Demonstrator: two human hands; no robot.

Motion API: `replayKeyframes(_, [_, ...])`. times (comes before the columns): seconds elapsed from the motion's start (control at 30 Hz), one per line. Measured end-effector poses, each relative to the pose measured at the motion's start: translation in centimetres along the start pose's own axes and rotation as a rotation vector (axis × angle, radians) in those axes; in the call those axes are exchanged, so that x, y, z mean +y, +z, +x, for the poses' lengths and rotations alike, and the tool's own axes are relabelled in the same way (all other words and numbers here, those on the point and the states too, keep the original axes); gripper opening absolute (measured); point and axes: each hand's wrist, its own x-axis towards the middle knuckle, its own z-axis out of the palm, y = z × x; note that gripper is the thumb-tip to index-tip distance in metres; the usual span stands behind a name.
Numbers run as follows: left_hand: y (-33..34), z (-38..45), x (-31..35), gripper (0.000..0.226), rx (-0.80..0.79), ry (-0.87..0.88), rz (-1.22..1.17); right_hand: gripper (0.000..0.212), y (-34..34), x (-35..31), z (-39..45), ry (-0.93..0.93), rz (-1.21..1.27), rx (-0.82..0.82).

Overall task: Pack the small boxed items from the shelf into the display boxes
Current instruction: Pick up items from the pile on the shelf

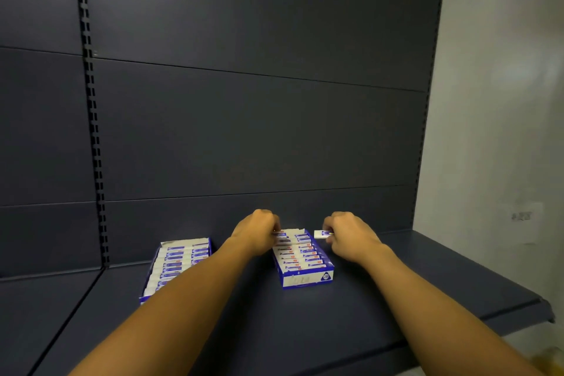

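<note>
Two blue-and-white display boxes stand on the dark shelf. The right display box [306, 279] holds several small boxed items in rows. My left hand [258, 230] hovers over its far left corner and pinches a small boxed item [279, 234] there. My right hand [351, 236] is just right of that box's far end and pinches a small white boxed item [320, 234] above the shelf. The left display box [171, 265] is packed with several items, and my left forearm hides its near right part.
The dark shelf [396, 299] ends at a front edge low on the right. A dark back panel [244, 131] rises behind the boxes, with a slotted upright [94, 131] on the left. A pale wall [494, 101] stands to the right.
</note>
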Motion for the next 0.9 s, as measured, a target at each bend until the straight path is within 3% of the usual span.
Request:
replayKeyframes(0.53, [3.7, 4.7, 0.9, 0.024, -0.128, -0.137, 0.013, 0.022, 4.3, 4.4, 7.3, -0.235, 0.066, -0.009])
replayKeyframes(0.9, [3.8, 4.8, 1.2, 0.033, -0.221, -0.08, 0.041, 0.024, 5.3, 3.0, 9.3, -0.261, 0.168, -0.062])
